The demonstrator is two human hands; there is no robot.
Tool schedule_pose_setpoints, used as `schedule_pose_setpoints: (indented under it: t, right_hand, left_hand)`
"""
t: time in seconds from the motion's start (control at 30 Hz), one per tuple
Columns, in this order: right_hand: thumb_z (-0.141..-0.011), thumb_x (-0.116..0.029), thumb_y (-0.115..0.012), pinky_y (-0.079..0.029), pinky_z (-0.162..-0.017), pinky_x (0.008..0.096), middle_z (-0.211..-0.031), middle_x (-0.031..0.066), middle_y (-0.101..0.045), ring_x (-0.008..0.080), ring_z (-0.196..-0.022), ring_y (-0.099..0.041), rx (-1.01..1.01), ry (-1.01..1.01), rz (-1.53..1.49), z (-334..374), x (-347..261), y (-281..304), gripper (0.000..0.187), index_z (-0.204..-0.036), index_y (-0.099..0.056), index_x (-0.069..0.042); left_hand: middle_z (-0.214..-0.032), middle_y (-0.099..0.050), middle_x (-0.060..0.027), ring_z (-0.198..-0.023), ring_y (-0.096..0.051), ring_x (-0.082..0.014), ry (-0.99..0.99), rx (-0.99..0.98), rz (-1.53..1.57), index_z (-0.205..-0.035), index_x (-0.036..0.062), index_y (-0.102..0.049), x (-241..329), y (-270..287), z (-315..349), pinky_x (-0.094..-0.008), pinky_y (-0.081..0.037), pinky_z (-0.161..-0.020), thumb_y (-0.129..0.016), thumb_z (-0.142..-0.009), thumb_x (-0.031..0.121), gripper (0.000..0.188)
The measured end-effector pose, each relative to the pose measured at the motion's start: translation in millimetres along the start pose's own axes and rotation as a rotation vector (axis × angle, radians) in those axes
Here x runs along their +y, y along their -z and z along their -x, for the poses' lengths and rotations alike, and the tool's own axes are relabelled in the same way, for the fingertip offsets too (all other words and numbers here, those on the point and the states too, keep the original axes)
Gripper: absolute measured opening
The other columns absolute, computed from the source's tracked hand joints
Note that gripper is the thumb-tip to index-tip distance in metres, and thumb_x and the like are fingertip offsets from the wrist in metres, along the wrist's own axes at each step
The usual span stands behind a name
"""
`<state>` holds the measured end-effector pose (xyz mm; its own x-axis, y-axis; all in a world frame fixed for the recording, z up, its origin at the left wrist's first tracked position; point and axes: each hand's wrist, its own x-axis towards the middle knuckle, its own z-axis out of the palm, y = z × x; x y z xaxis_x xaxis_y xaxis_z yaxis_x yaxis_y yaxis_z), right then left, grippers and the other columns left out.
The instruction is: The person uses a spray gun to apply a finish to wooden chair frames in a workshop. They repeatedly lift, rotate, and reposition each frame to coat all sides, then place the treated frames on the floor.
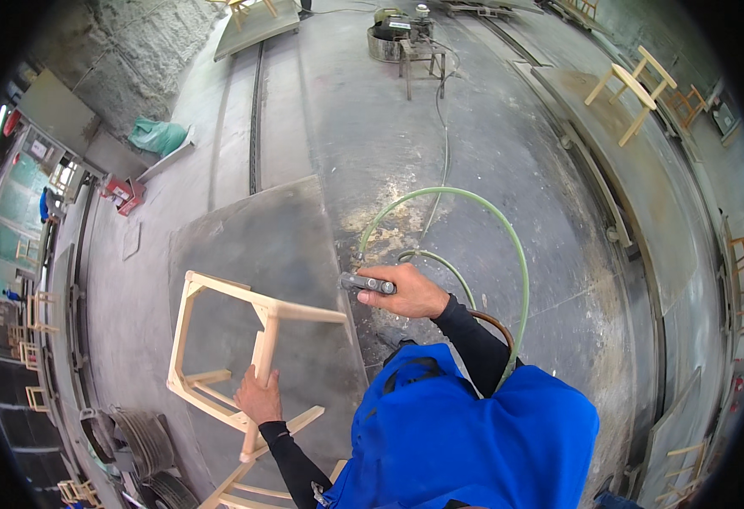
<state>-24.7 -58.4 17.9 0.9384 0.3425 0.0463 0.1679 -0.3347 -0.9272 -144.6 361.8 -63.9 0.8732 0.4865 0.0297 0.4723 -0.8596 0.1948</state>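
1. The left hand (pixel 259 396) is closed around a leg of a light wooden chair frame (pixel 269 343), fingers wrapped about the wood below the corner where the leg meets the rails.
2. The chair frame is tilted over a grey board (pixel 304 229), its bulk reaching out to the left of and beyond the left hand; one straight rail points from the upper corner toward the right hand.
3. The right hand (pixel 410 291) is gripping a grey spray gun (pixel 369 283), with its head toward the person's left.
4. The spray gun is near the end of that rail but apart from it, so the chair frame lies wholly to the left of the right hand.
5. A pale green hose (pixel 520 254) arches from beside the spray gun, out ahead of the right hand, and comes back down past the right forearm to the person's blue garment (pixel 473 433).
6. More light wooden pieces (pixel 257 490) show at the lower edge, below the left hand, partly hidden by the left forearm; whether they touch the chair frame I cannot tell.
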Motion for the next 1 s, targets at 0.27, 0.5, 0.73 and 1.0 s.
schedule_pose_setpoints:
  t: [0.27,0.5,0.73,1.0]
  right_hand:
    - [-0.097,-0.038,-0.081,-0.056,-0.103,0.0404,-0.131,0.0243,-0.075,0.0342,-0.122,-0.074,0.064,0.025,0.019,-5.8,1.8,-4.3,0.058,-0.139,-0.070,0.000]
    - [-0.097,-0.034,-0.083,-0.058,-0.101,0.0398,-0.130,0.0211,-0.077,0.0261,-0.118,-0.075,0.055,-0.089,-0.069,-1.5,19.9,-20.7,0.057,-0.139,-0.070,0.001]
    - [-0.104,-0.023,-0.076,-0.061,-0.083,0.0334,-0.111,0.0142,-0.078,0.0186,-0.095,-0.075,-0.042,-0.047,-0.353,7.0,0.7,-35.9,0.050,-0.143,-0.065,0.006]
    - [-0.104,-0.025,-0.076,-0.058,-0.075,0.0292,-0.111,0.0128,-0.077,0.0174,-0.092,-0.074,-0.046,0.078,-0.371,11.2,-33.0,-30.6,0.055,-0.147,-0.062,0.006]
  left_hand:
    - [-0.113,-0.080,-0.0172,-0.110,-0.074,-0.0411,0.213,-0.279,0.107,-0.118,0.0092,-0.078,-32.2,29.5,84.2,-0.0581,-0.050,-0.105,-0.088,-0.083,0.049,0.054]
    - [-0.109,-0.073,-0.0076,-0.093,-0.069,-0.0198,0.430,0.293,0.965,-0.128,-0.0007,-0.068,-90.2,-51.9,171.9,-0.0368,-0.058,-0.085,-0.084,-0.094,0.015,0.041]
    - [-0.119,-0.062,-0.0101,-0.100,-0.058,-0.0156,0.268,0.729,1.045,-0.133,-0.0005,-0.055,-79.9,-109.2,158.1,-0.0305,-0.049,-0.088,-0.069,-0.107,0.032,0.044]
    - [-0.101,-0.069,-0.0096,-0.092,-0.067,-0.0163,0.272,0.731,1.107,-0.133,0.0008,-0.057,-135.9,61.5,64.6,-0.0318,-0.053,-0.082,-0.055,-0.114,0.048,0.051]
